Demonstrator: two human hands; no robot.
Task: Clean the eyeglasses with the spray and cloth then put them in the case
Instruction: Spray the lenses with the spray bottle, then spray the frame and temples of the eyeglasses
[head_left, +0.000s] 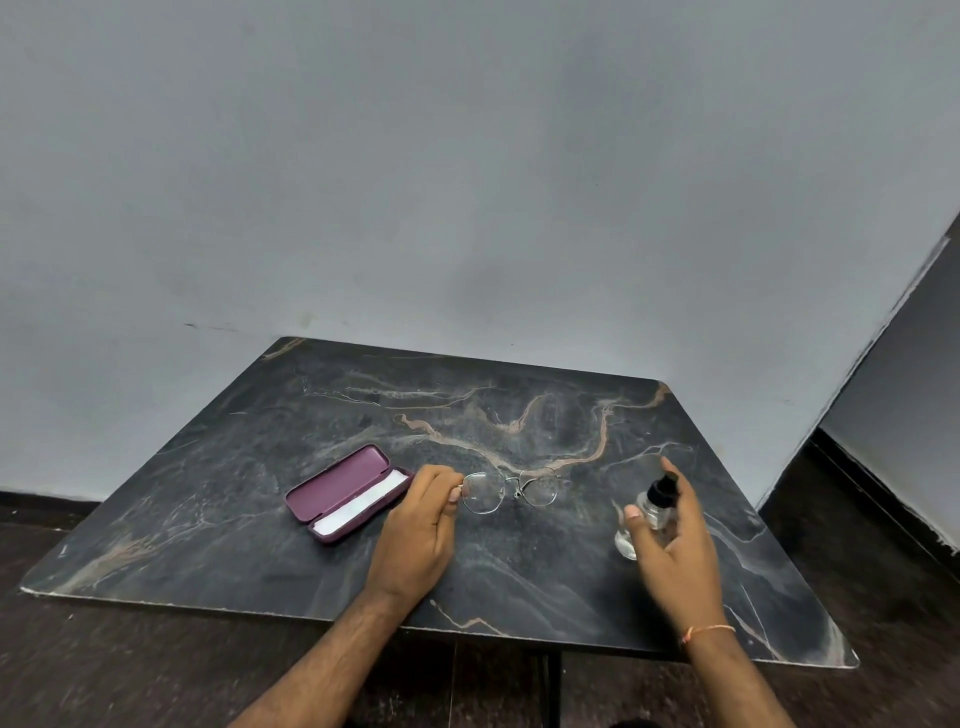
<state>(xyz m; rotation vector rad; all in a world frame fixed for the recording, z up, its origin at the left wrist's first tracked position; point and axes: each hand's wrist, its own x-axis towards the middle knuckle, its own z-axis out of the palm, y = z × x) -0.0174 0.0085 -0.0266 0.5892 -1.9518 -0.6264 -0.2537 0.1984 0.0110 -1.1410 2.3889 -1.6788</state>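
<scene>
Thin metal-framed eyeglasses (511, 491) stand on the dark marble table (363, 405) near its middle, lenses facing me. My left hand (418, 530) pinches their left hinge between thumb and fingers. To the right, my right hand (675, 540) grips a small clear spray bottle (653, 506) with a black nozzle, lifted and tilted with its nozzle toward the glasses. A clear cap (625, 543) sits on the table under that hand. At the left lies an open purple case (345, 493) with a white cloth (363, 501) folded inside.
A grey wall rises just behind the table. The near table edge runs under my forearms, with dark floor around. A second wall panel slants at the far right.
</scene>
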